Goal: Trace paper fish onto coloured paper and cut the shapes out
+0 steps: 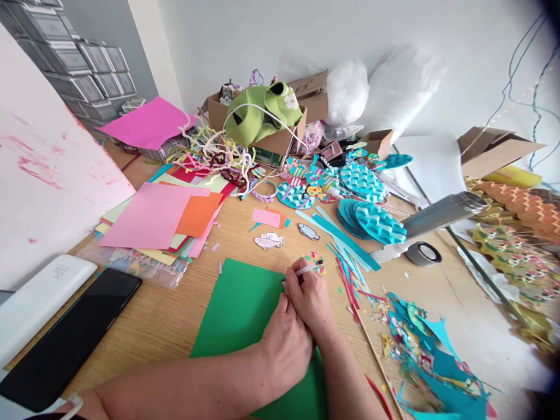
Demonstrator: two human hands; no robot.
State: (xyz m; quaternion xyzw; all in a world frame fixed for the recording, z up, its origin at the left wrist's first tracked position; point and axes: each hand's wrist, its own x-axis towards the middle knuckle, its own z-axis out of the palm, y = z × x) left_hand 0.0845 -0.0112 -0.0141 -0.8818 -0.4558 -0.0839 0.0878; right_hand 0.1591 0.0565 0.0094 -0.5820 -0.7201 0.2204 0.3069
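Note:
A sheet of green paper (234, 309) lies on the wooden table under both hands. My right hand (311, 300) is closed around a pen (308, 268) with a whitish barrel and a dark end that points up to the right. Pressed against it from below, my left hand (289, 341) rests on the green sheet with its fingers curled in; whatever they hold is hidden. Beyond the sheet lie two paper fish cutouts, a white one (269, 241) and a blue-grey one (308, 231). Small colourful scraps (315, 256) lie just behind my right hand.
Coloured paper sheets (144, 216), a black phone (70, 338) and a white power bank (48, 303) are left. Turquoise wavy cutouts (371, 221), a metal flask (446, 213), its lid (423, 254) and turquoise scraps (441, 361) are right. A green bag (262, 114) sits behind.

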